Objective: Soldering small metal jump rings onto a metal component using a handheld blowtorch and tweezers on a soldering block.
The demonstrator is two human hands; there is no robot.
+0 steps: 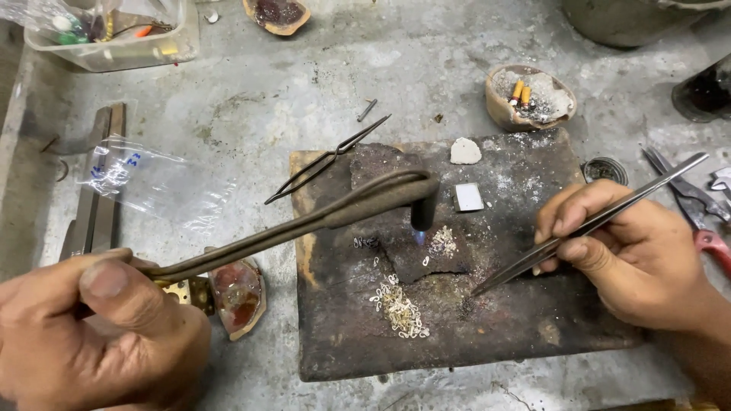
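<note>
From the head view, your left hand (91, 335) is clenched around the handle of a long curved torch (304, 221), whose nozzle points down at the charred block (502, 320) in the middle of the table (251, 99). A small blue flame (419, 238) comes out of the nozzle, just beside a little cluster of pale metal bits (442, 241).

Your right hand (632, 255) is grasping long steel tweezers (586, 226) between thumb and fingers; their tips rest on the block, to the right of a heap of small light-coloured links (400, 308) that lies near the block's front edge.

On the block's far part you have a small white square plate (467, 197) and a pale lump (465, 151). A second, dark pair of tweezers (327, 160) lies across the block's far left corner. Beyond the block stands a shell-like bowl (499, 106) with ash and cigarette ends. A clear plastic bag (152, 179) lies to the left, and red-handled pliers (704, 213) lie at the right edge.
</note>
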